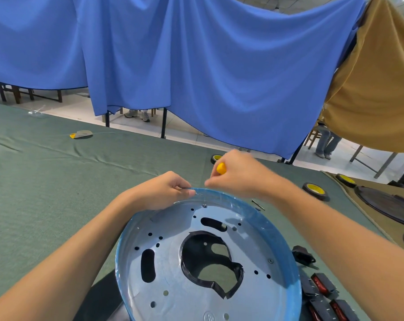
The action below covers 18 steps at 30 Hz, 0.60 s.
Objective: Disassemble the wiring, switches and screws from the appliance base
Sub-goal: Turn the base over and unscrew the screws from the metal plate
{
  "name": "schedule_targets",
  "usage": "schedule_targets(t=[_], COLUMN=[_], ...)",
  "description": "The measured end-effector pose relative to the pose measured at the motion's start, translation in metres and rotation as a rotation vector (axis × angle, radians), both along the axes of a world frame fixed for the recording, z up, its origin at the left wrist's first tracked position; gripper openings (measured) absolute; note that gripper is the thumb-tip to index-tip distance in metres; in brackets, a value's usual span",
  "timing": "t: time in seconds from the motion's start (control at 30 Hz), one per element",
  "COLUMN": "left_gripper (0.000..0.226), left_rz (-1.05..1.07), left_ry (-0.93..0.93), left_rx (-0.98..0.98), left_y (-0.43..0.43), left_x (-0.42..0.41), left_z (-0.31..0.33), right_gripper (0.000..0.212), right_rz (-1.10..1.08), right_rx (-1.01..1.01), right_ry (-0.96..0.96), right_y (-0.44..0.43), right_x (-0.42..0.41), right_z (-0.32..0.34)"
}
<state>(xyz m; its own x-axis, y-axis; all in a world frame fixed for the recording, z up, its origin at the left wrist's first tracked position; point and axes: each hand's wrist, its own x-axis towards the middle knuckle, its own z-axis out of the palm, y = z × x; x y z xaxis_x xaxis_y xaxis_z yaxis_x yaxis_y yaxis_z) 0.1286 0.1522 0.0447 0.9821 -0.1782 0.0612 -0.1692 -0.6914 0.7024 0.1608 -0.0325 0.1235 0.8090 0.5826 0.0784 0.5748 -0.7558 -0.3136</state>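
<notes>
A person steadies a round appliance base (173, 262) on a green-clothed table (57, 181) with a screwdriver (221, 168) held at its far rim

The left hand (164, 191) curls its fingers over the far edge of the blue-rimmed metal base, thumb and fingertips pinching the rim. The right hand (235, 174), just right of it above the same edge, is closed in a fist round the screwdriver's yellow handle; the shaft is hidden behind the hand. The base lies near and central, hollow side up, a screw (204, 205) seated just inside its far rim. Red rocker switches (321, 286) in black housings lie on the cloth at its near right, a black-and-yellow tape roll (315, 190) farther right. A blue curtain (196, 66) hangs behind
</notes>
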Motion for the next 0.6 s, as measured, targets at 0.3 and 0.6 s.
schedule_targets(t=[0.3, 0.6], left_gripper=[0.043, 0.04], left_rz=[0.004, 0.016], left_ry=[-0.001, -0.01], left_rx=[-0.019, 0.006], left_y=[-0.002, -0.001], left_x=[-0.002, -0.001], left_z=[0.002, 0.0], right_gripper=[0.033, 0.038], right_rz=[-0.155, -0.178], right_rx=[-0.19, -0.223], right_ry=[-0.258, -0.152], right_y=[0.019, 0.031], right_x=[-0.013, -0.014], right_z=[-0.05, -0.046])
